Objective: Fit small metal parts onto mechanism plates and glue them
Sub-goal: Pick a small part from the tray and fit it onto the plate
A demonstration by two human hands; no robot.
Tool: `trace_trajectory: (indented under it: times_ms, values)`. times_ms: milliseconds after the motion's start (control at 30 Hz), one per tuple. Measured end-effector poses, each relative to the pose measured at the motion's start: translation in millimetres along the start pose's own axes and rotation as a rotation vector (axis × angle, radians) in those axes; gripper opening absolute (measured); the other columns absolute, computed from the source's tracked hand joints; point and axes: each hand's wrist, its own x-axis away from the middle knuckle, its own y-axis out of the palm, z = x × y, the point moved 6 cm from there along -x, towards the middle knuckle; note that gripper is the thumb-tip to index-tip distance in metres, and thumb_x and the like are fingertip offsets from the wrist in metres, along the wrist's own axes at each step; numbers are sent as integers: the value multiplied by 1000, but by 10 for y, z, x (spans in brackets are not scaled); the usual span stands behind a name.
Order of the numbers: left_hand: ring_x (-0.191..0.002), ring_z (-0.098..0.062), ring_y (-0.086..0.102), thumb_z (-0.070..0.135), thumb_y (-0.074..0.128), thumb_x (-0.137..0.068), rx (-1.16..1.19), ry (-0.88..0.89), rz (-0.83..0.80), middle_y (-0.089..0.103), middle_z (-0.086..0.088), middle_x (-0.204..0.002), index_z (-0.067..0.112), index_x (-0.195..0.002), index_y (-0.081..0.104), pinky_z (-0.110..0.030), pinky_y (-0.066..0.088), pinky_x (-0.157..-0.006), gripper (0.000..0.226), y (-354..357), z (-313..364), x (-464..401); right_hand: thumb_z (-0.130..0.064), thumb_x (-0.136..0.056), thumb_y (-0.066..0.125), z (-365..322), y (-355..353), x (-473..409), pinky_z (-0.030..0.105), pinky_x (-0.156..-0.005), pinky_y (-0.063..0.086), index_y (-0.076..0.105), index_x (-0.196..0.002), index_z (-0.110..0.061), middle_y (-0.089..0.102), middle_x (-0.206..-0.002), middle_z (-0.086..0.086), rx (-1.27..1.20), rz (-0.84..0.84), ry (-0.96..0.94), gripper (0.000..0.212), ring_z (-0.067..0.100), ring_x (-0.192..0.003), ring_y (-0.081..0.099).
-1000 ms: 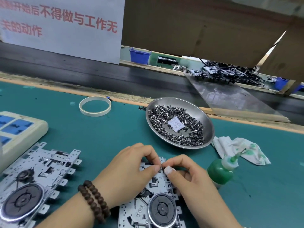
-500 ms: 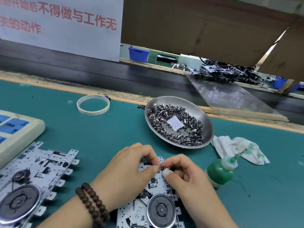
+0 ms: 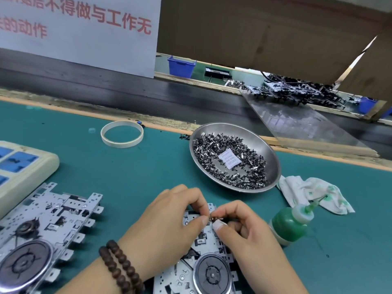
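A silver mechanism plate (image 3: 197, 270) with a round flywheel lies under both hands near the front edge. My left hand (image 3: 167, 221) rests on the plate's top part, its thumb and forefinger pinched together at a small metal part (image 3: 214, 218). My right hand (image 3: 246, 228) pinches the same small part from the right, fingers curled. A steel dish (image 3: 261, 149) full of small metal parts sits behind the hands. A green glue bottle (image 3: 290, 223) stands just right of my right hand. A second mechanism plate (image 3: 42, 225) lies at the left.
A white ring (image 3: 122, 134) lies on the green mat at the back. A beige tray with blue insets (image 3: 31, 166) sits at far left. A stained cloth (image 3: 314, 194) lies behind the bottle. A dark conveyor belt (image 3: 148, 90) runs past the mat's far edge.
Both hands stay pinched over the plate's top edge; the fingertips have shifted only slightly. The view has drifted a little.
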Motion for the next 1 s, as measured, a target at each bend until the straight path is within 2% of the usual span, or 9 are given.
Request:
trace_trajectory:
  times_ms: [200,333,433,533,633,733,867,933,1000]
  values:
    - [-87,10,38,35,54,-86,-25,42,-6,42,36,-88,39,-75,49,-6,28,-71,13,11,12,-2,1,-79,61,24,3,-11,15,-54,33,64,-74,-18,50,-63,-4,-31,18,18,20,6,-53,37]
    - [-93,6,42,35,54,-86,-12,105,2,45,30,-94,47,-84,51,-12,32,-79,13,5,53,18,5,-79,58,30,11,-27,17,-54,36,60,-79,-18,56,-71,-7,-79,38,48,23,10,-56,41]
    - [-96,2,46,31,57,-86,-4,139,3,46,25,-97,53,-91,53,-15,35,-82,23,8,67,26,5,-80,57,36,25,-30,14,-56,39,55,-84,-17,56,-79,-5,-94,71,70,23,8,-58,43]
    - [-92,-1,47,22,61,-84,-32,174,7,48,22,-98,46,-78,61,-16,36,-77,25,21,87,23,5,-81,55,44,37,-34,11,-55,37,52,-85,-19,53,-81,-3,-94,94,91,24,4,-55,41]
    - [-88,-3,49,21,61,-83,-85,217,-10,50,20,-94,49,-71,58,-16,37,-72,31,56,111,30,0,-82,55,48,28,-25,9,-54,36,51,-85,-20,53,-79,-7,-68,111,85,21,-1,-52,40]
    - [-86,-3,49,31,51,-79,-132,248,-16,49,20,-93,57,-78,51,-12,35,-69,26,58,129,43,-7,-83,58,40,19,-4,9,-57,36,51,-85,-22,54,-79,-13,5,122,53,17,-2,-53,40]
    - [-87,-3,48,27,54,-81,-131,235,13,48,23,-94,46,-93,52,-14,36,-74,23,66,100,82,-13,-86,57,-14,11,55,12,-59,34,49,-87,-26,55,-87,-12,96,146,1,16,1,-54,40]
    - [-88,-4,51,24,57,-83,-80,206,46,52,21,-94,44,-91,58,-12,36,-72,22,47,87,86,-20,-86,56,-51,4,122,11,-63,36,46,-91,-33,54,-98,-14,167,139,-32,17,-1,-63,45]
    - [-90,-2,55,19,63,-83,-14,173,61,55,19,-94,45,-88,64,-10,37,-74,26,29,71,84,-31,-82,55,-81,-27,262,7,-72,36,43,-94,-44,48,-109,-25,307,136,-102,21,-5,-88,47]
